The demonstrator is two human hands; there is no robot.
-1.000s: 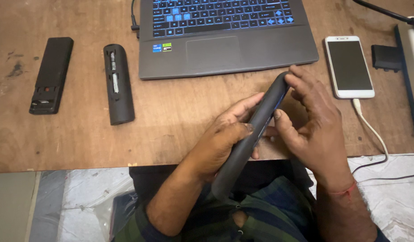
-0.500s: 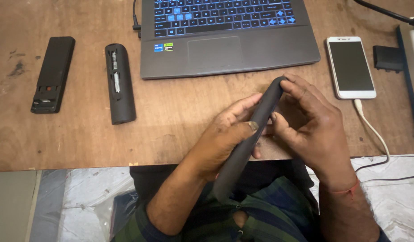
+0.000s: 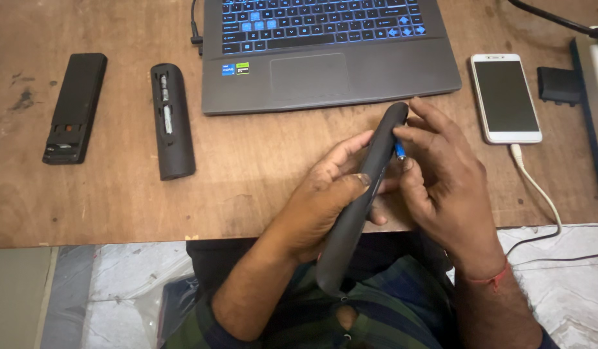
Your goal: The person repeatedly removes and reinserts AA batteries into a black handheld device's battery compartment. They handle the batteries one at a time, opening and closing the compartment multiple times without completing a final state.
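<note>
Left hand (image 3: 325, 200) grips tilted dark remote (image 3: 363, 194); right hand (image 3: 441, 174) pinches blue battery (image 3: 400, 150).

Bare bench (image 3: 260, 168) open left of both hands; hemmed by laptop (image 3: 370, 77) ahead, phone (image 3: 506, 97) and cable (image 3: 538, 190) right.

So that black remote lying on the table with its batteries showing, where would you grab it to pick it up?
Take the black remote by its long sides, around the lower half, coming straight down from above. It lies flat and lengthwise on the wooden table with free space on both sides, and the open battery bay sits in the upper half, so fingers lower down probably avoid knocking the batteries.
</note>
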